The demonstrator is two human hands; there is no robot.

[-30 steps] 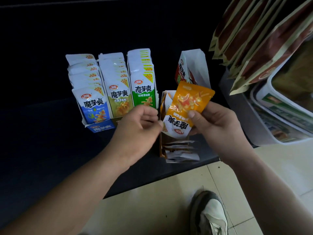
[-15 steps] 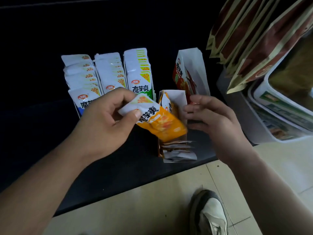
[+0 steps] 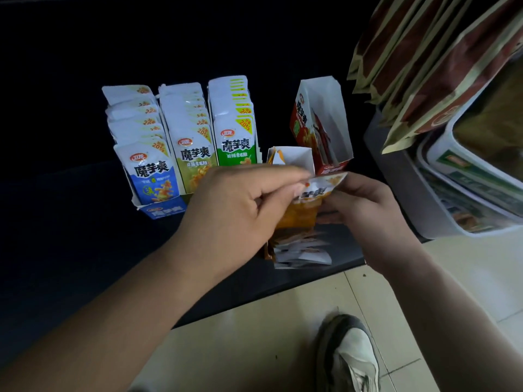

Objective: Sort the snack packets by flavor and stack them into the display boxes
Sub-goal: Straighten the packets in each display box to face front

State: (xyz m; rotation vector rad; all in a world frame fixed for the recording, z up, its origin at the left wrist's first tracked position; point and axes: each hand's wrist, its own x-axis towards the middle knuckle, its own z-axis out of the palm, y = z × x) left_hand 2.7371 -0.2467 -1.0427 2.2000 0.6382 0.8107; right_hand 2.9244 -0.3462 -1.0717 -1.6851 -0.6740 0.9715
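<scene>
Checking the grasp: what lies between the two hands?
Head view: the orange packet, pinched at its top by the left hand and held at its right edge by the right hand.

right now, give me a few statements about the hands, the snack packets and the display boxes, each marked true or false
1. The left hand and the right hand both hold the orange packet. True.
2. The red display box is packed full. False: most of its white inside shows bare.
3. The blue packets stand to the left of the green packets. True.
4. The orange packet lies flat on the floor. False: it is held over the orange display box.
5. A shoe shows on the tiled floor. True.
</scene>
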